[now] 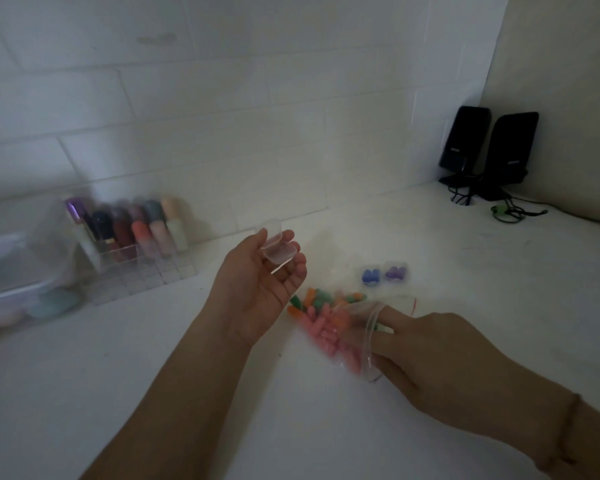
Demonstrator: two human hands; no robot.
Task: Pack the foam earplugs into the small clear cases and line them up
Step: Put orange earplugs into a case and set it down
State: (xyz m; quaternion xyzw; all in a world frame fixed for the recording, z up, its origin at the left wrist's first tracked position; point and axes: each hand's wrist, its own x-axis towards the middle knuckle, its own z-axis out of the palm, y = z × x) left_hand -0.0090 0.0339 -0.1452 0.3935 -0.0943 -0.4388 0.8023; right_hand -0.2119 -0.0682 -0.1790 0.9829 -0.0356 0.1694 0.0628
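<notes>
My left hand [262,282] is palm up above the white table and holds a small clear case [278,249] with its lid hinged open; nothing shows inside it. To its right lies a clear plastic bag [347,336] of pink, orange and green foam earplugs [323,322]. My right hand [440,362] reaches into the bag's mouth, fingers inside the plastic; what they grip is hidden. Two closed cases stand side by side beyond the bag, one with blue earplugs [370,276], one with purple earplugs [395,271].
A clear acrylic organiser [142,271] with several lipstick tubes stands at the left against the tiled wall, beside a clear storage box [18,271]. Two black speakers [489,150] with cables sit in the far right corner.
</notes>
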